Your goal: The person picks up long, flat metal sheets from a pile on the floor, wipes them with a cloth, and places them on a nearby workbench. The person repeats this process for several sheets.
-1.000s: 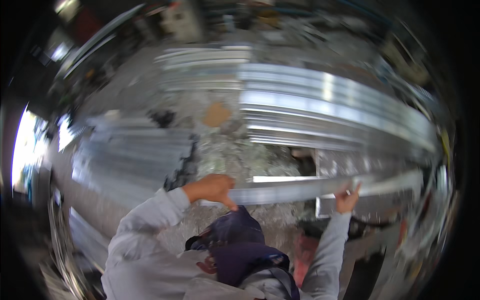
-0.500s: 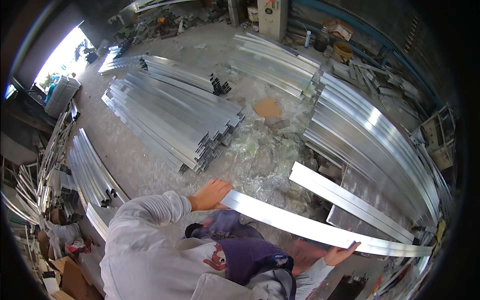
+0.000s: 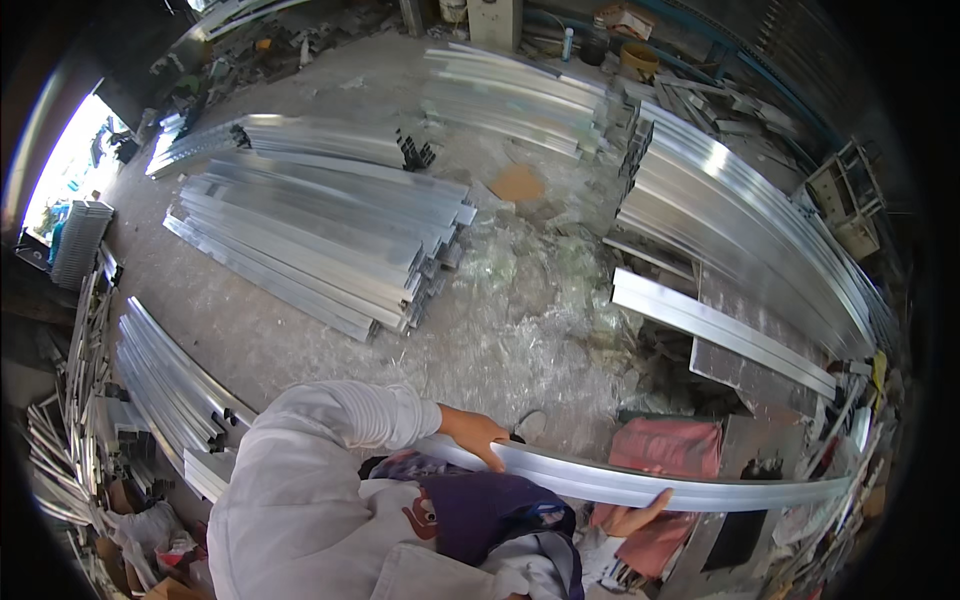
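— Any containers around you, and what's in them?

— Few that I can read. A round bucket [image 3: 634,60] stands by the far wall, and I cannot tell what it holds. A brown cardboard box [image 3: 160,588] sits at my lower left among scraps, its contents hidden.

— What are you holding?

— A long aluminium profile [image 3: 680,487], silvery and bright, thin and flat-faced, running from in front of my body out to my right. It looks bowed, though the lens bends straight edges.

— And your hands?

— My left hand [image 3: 480,435] lies on top of the profile near its left end, fingers curled over its edge. My right hand [image 3: 632,518] is under it further along, palm up, fingers wrapped up around its lower edge. So it is carried off the ground, close to my chest.

— What lies about?

— A pink cloth [image 3: 668,452] just beyond the profile, crumpled clear plastic wrap [image 3: 520,300] on the concrete floor [image 3: 300,340], and stacks of profiles [image 3: 320,230] well apart from me.
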`<state>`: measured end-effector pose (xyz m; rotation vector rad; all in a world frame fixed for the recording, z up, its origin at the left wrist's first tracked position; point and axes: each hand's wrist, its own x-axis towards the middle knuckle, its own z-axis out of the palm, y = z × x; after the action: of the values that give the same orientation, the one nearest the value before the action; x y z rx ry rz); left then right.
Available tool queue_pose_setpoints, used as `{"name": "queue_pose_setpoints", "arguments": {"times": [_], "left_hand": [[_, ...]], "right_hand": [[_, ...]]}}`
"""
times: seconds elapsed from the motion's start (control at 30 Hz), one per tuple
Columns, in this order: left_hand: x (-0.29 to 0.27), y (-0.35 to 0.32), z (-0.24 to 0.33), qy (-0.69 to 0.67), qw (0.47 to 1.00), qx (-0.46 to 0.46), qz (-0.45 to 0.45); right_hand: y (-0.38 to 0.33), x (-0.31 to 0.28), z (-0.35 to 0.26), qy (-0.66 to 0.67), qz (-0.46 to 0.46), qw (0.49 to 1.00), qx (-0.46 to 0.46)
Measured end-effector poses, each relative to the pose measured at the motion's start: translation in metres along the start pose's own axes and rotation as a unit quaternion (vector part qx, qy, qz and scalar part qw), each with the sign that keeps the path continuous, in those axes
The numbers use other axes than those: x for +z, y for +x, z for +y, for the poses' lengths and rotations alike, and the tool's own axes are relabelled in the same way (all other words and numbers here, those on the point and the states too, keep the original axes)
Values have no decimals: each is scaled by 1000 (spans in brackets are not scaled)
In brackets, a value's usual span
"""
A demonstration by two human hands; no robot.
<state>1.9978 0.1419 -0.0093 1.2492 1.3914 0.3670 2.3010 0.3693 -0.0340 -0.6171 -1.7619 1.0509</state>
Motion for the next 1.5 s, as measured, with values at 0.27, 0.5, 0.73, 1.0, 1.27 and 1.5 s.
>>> {"name": "queue_pose_setpoints", "arguments": {"times": [0.27, 0.5, 0.73, 1.0, 1.27, 1.5], "left_hand": [[56, -12, -10, -74, 989, -20, -128], [82, 66, 53, -46, 992, 6, -121], [118, 228, 139, -48, 994, 74, -70], [94, 268, 170, -43, 992, 89, -76], [85, 109, 61, -90, 991, 6, -96], [108, -110, -106, -246, 944, -181, -126]], "right_hand": [[-81, -10, -18, 139, 61, 976, 156], [-61, -91, 28, 20, 11, 999, 43], [45, -252, 91, -118, 172, 919, 335], [130, -286, 22, -601, -241, 761, 41], [86, -165, -17, -546, -365, 753, -32], [-107, 33, -39, -400, -425, 810, -59]]}}
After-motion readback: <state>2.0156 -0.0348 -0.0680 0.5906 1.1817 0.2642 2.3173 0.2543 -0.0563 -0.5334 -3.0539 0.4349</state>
